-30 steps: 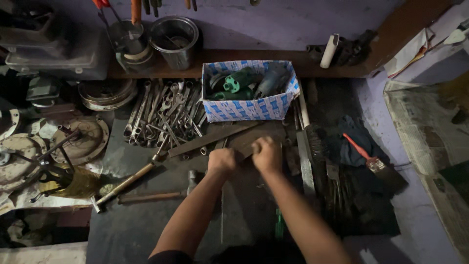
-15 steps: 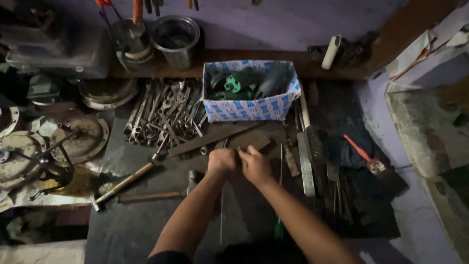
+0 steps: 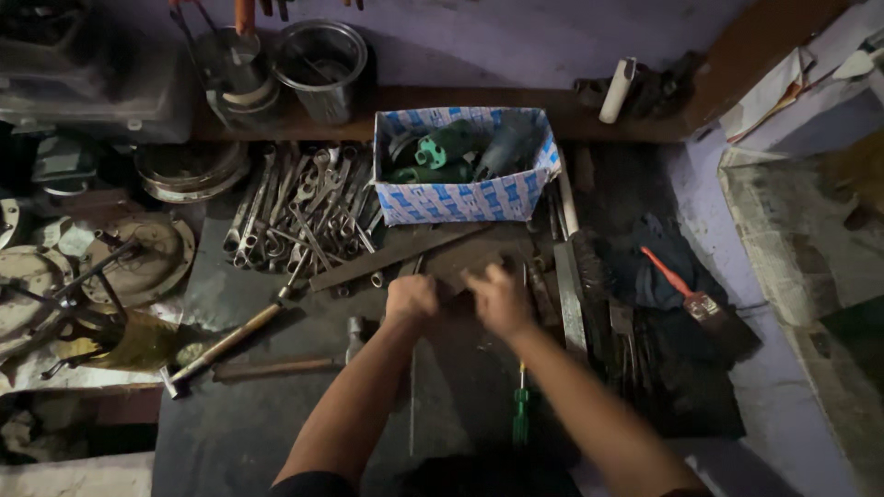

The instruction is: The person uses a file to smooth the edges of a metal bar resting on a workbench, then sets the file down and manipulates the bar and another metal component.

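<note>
Two hands, frame centre: left hand [image 3: 412, 299] fisted, right hand [image 3: 498, 300] curled (contents indiscernible), together over a dark flat piece [image 3: 479, 261]; spanners [image 3: 304, 207] heaped upper left within reach.

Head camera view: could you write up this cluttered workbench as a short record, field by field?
Setting: dark workbench against a purple wall
Left hand: closed on a dark flat metal piece, exact grip unclear
Right hand: blurred, on the same piece
Behind the hands: blue-and-white cardboard box holding green and dark parts
Left of the box: pile of wrenches
Front left: hammer lying on the bench
Near right forearm: green-handled screwdriver
Right side: red-handled brush on dark cloth
Shelf: metal tins
</note>
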